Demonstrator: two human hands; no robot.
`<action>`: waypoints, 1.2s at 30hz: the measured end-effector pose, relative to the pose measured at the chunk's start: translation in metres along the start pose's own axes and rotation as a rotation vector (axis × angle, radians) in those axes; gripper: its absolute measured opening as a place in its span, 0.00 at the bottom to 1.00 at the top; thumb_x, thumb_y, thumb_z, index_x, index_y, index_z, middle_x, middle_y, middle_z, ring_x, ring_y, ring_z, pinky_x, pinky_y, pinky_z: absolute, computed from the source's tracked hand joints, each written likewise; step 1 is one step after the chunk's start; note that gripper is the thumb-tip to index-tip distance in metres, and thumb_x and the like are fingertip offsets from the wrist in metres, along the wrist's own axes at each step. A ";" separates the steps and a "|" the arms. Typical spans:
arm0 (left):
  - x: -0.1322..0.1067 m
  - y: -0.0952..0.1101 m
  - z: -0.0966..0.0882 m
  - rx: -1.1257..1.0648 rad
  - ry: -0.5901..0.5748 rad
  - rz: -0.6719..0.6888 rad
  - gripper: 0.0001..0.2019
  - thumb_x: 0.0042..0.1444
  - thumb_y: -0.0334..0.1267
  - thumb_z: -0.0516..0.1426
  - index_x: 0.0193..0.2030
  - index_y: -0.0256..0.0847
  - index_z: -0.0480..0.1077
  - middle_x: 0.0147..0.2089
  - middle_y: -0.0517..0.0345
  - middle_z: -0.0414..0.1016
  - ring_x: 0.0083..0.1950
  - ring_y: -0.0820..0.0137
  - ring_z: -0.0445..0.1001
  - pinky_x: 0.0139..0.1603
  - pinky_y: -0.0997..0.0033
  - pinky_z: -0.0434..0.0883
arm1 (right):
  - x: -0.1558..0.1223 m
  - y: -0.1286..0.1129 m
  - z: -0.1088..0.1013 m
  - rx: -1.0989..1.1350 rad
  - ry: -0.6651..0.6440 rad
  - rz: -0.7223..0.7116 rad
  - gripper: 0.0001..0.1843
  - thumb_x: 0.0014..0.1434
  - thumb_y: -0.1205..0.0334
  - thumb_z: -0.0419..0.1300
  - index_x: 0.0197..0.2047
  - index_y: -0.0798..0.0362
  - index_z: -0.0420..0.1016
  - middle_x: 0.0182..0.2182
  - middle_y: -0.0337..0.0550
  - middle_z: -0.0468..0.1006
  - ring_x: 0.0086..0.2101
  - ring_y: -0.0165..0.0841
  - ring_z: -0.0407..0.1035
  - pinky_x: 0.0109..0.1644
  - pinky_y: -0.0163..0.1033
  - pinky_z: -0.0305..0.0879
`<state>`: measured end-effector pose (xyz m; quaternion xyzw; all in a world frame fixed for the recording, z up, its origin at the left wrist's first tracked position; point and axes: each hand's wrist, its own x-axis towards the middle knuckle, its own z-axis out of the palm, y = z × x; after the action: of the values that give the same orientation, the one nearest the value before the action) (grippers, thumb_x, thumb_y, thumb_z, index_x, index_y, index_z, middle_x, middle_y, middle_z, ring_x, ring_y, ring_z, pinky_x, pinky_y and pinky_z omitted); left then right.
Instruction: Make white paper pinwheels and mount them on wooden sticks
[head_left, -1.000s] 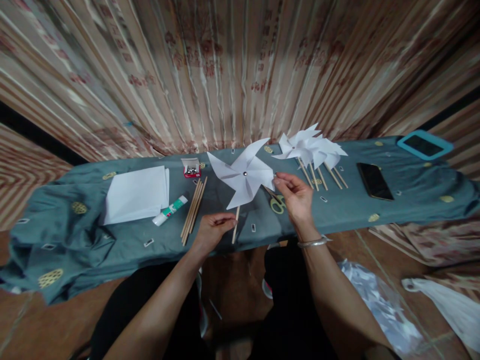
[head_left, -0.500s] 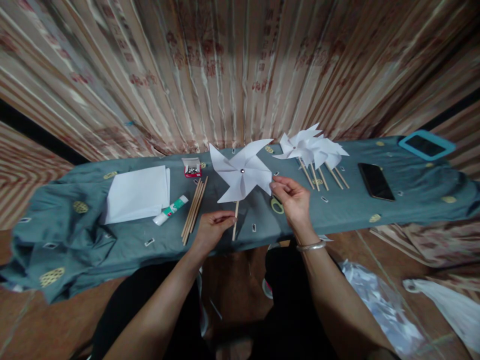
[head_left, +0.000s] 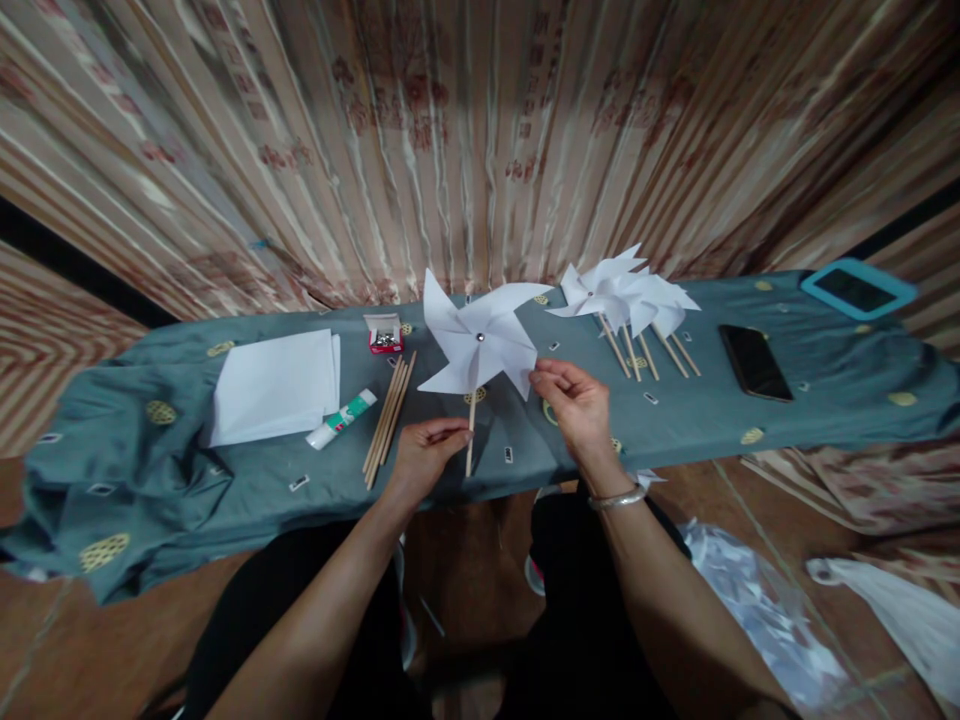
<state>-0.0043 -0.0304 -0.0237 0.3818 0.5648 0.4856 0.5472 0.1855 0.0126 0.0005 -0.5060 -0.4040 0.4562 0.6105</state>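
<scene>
A white paper pinwheel point(head_left: 491, 345) stands upright over the table in front of me, a round silver pin at its centre. My left hand point(head_left: 427, 455) is closed, pinching its thin wooden stick point(head_left: 470, 452) between thumb and forefinger. On the other side my right hand point(head_left: 574, 400) has thumb and forefinger closed at the edge of the lower right blade. The fingertips touch the paper there. Left of my left hand lie several loose wooden sticks point(head_left: 390, 420). A small open red-and-white box point(head_left: 385, 335) of silver pins sits behind them.
Several finished pinwheels point(head_left: 626, 290) lie at the back right. Beyond them are a black phone point(head_left: 754, 362) and a blue-framed tablet point(head_left: 859, 288). White paper sheets point(head_left: 274, 388) and a glue stick point(head_left: 341, 418) rest at left on the green cloth point(head_left: 255, 490). A plastic bag point(head_left: 757, 610) is on the floor.
The pinwheel's blades have turned a little clockwise. My right hand has shifted slightly left and down along with the blade edge. My left hand has stayed on the stick.
</scene>
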 end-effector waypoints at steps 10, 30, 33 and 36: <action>0.001 -0.001 0.000 0.018 0.008 0.003 0.14 0.31 0.43 0.69 0.28 0.41 0.80 0.29 0.56 0.82 0.31 0.68 0.78 0.37 0.69 0.75 | -0.005 0.004 0.005 0.004 -0.041 0.033 0.22 0.36 0.48 0.73 0.33 0.50 0.79 0.25 0.37 0.80 0.28 0.31 0.73 0.38 0.40 0.69; 0.003 -0.001 0.001 -0.012 0.012 -0.015 0.13 0.31 0.42 0.68 0.27 0.40 0.80 0.28 0.56 0.81 0.31 0.69 0.76 0.37 0.70 0.72 | -0.014 -0.004 0.011 0.122 -0.056 0.100 0.20 0.32 0.51 0.75 0.30 0.49 0.80 0.25 0.37 0.81 0.28 0.31 0.73 0.37 0.38 0.71; 0.002 0.000 0.003 -0.010 0.016 -0.012 0.13 0.31 0.41 0.68 0.27 0.40 0.80 0.28 0.57 0.81 0.30 0.70 0.76 0.37 0.71 0.72 | -0.014 -0.003 0.012 0.135 -0.063 0.113 0.20 0.32 0.52 0.75 0.30 0.50 0.80 0.25 0.37 0.81 0.27 0.29 0.72 0.35 0.37 0.70; 0.001 0.001 0.004 -0.011 0.020 -0.010 0.13 0.31 0.41 0.68 0.27 0.40 0.80 0.27 0.57 0.81 0.30 0.70 0.76 0.37 0.71 0.72 | -0.015 -0.002 0.013 0.139 -0.077 0.119 0.20 0.33 0.53 0.76 0.30 0.50 0.80 0.26 0.37 0.81 0.27 0.29 0.72 0.36 0.36 0.71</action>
<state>-0.0005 -0.0284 -0.0232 0.3712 0.5695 0.4898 0.5459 0.1691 0.0013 0.0043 -0.4679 -0.3636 0.5377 0.5998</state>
